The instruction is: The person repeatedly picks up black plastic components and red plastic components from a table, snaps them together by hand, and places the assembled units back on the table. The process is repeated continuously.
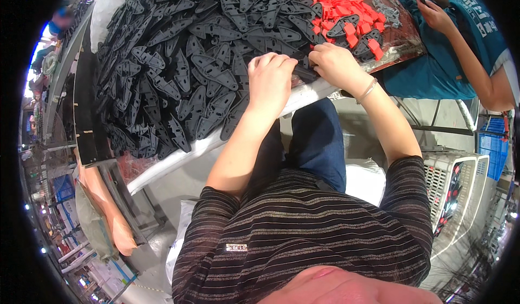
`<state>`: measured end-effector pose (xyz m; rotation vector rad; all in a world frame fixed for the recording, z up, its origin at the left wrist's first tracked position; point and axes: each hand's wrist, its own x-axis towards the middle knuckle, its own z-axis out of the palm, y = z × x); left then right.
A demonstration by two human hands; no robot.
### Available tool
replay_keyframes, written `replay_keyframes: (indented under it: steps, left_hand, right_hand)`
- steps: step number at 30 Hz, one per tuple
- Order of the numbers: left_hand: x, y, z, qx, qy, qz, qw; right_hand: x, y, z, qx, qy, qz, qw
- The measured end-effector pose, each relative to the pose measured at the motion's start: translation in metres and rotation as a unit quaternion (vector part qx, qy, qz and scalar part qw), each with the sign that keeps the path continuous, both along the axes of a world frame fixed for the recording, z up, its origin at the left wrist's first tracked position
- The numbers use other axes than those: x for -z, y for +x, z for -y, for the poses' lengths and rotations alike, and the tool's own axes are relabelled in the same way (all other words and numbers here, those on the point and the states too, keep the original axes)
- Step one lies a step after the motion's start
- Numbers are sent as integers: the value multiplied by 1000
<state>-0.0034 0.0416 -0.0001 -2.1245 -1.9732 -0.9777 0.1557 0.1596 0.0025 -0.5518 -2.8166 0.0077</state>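
- Lying between the left hand [271, 82] and the right hand [337, 66], a dark plastic part [306, 72] sits by the near edge of the table [187, 158], partly hidden by the fingers.
- The right hand's fingers are curled down at the part's right side; whether they clamp it cannot be told.
- The left hand is bent over just beside it, its fingertips turned away from view, so its grip cannot be told either.
- A bracelet [370, 89] circles the right wrist.
- Beyond and to the left spreads a large heap of dark grey flat parts [214, 68] with holes through them.
- Red pieces [349, 6] are piled at its right, some lying among dark parts.
- At the upper right, a co-worker in teal [476, 20] holds a small object in both hands.
- Lower right stands a white crate [437, 182], near blue crates [492, 147].
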Motion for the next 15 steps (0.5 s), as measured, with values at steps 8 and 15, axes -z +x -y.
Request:
replay_keyframes:
  steps: [8, 15]
  left_hand:
    - [-19, -1, 13, 54, 29, 694, 717]
    - [-23, 13, 35, 110, -41, 825, 553]
  right_hand:
    - [-28, -4, 18, 35, -268, -147, 952]
    - [-31, -11, 63, -16, -645, -409, 645]
